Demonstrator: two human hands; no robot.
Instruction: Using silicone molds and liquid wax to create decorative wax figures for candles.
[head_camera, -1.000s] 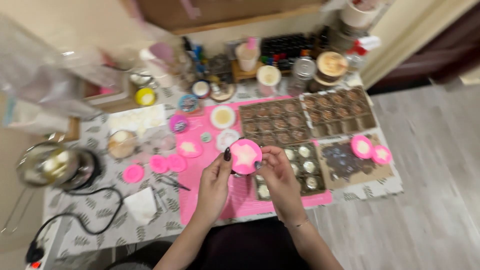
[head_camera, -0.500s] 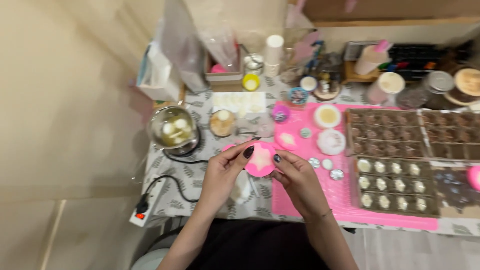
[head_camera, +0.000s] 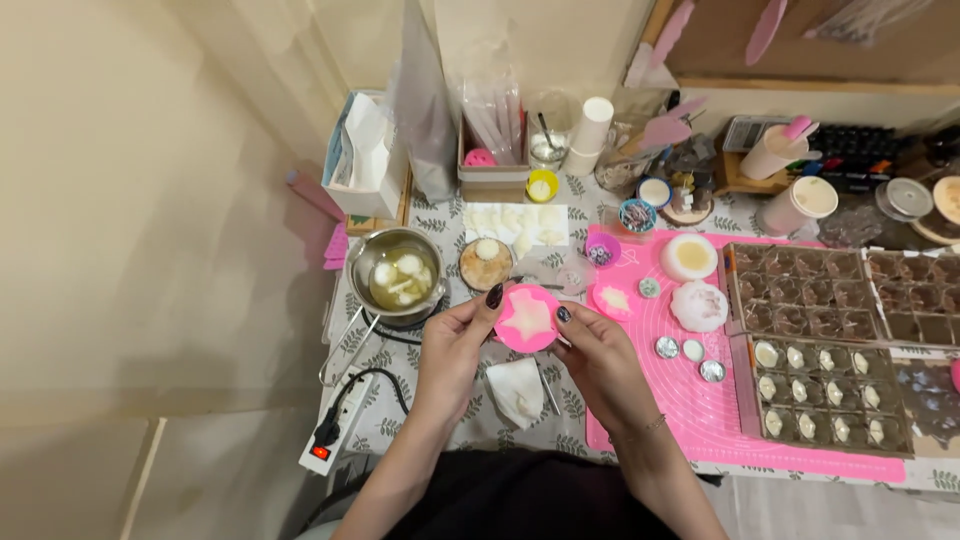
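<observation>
Both hands meet over the near edge of the table. The left hand (head_camera: 455, 350) pinches the left rim of a round pink silicone mould (head_camera: 527, 319) between thumb and curled fingers, its dark-nailed thumb lying on the top edge. The right hand (head_camera: 600, 360) grips the opposite rim the same way, fingers closed under the mould and thumb on top. The mould is held clear of the table, face up, and a pale star-shaped casting fills its cavity.

To free such a casting cleanly, I judge that the thumbs should peel the soft rim outward and down a little at a time around the star, with the fingers pressing up from below at the centre, since the thin points look the likeliest parts to snap. Working low over the table would spare the piece if it drops.

Directly beneath the hands lies a crumpled white tissue (head_camera: 517, 390). To the left stands a metal pot (head_camera: 397, 275) holding yellowish liquid with white lumps, and a white power strip (head_camera: 335, 435) lies near the table corner. To the right spreads a pink silicone mat (head_camera: 690, 410) carrying a second pink mould (head_camera: 611, 299), 3 small foil cups (head_camera: 690, 351) and brown compartment trays (head_camera: 820, 395) partly filled with small pale pieces.
</observation>
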